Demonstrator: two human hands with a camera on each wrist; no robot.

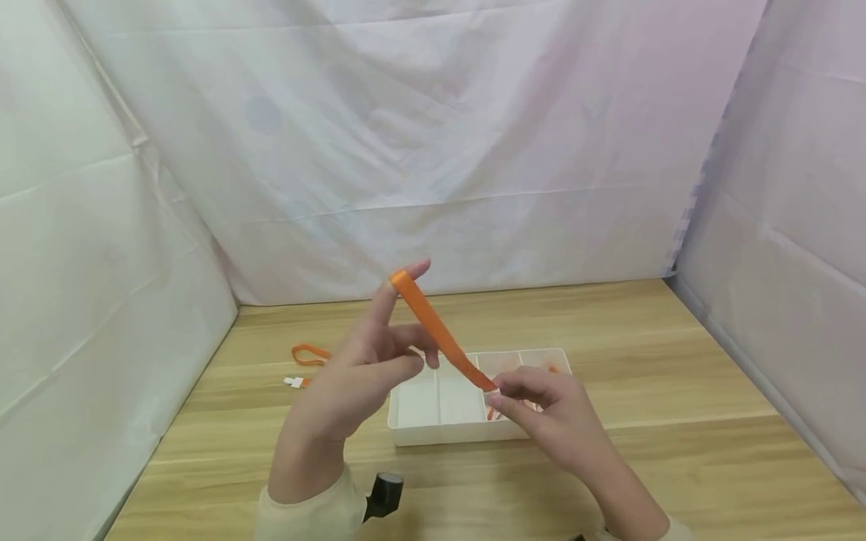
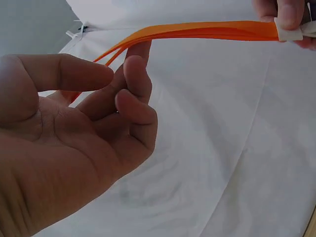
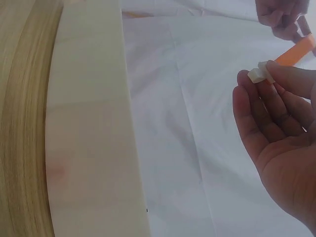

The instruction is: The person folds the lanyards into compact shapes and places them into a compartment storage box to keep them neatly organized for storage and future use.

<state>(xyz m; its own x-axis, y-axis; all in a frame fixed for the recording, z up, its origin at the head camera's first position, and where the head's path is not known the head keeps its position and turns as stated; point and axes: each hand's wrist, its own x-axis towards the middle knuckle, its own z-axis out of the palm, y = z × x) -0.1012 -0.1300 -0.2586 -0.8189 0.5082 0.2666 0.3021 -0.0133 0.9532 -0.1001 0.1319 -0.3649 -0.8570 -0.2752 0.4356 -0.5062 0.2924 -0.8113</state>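
Note:
An orange wrist strap (image 1: 433, 321) is stretched between both hands above a white divided tray (image 1: 446, 434). My left hand (image 1: 355, 372) carries the strap's loop over its extended index finger; the thumb stays apart from the band in the left wrist view. At the lower end, my right hand (image 1: 558, 413) pinches the white plastic end piece (image 3: 257, 74) between thumb and fingers. From there the doubled orange band (image 2: 212, 30) runs up to the left hand, its two layers parting near the finger.
Another orange strap (image 1: 309, 349) lies on the wooden table left of the tray, partly behind the left hand, with a white end piece (image 1: 295, 382) showing. Orange pieces (image 1: 534, 406) sit in the tray's right compartments. White cloth (image 1: 433, 150) surrounds the table.

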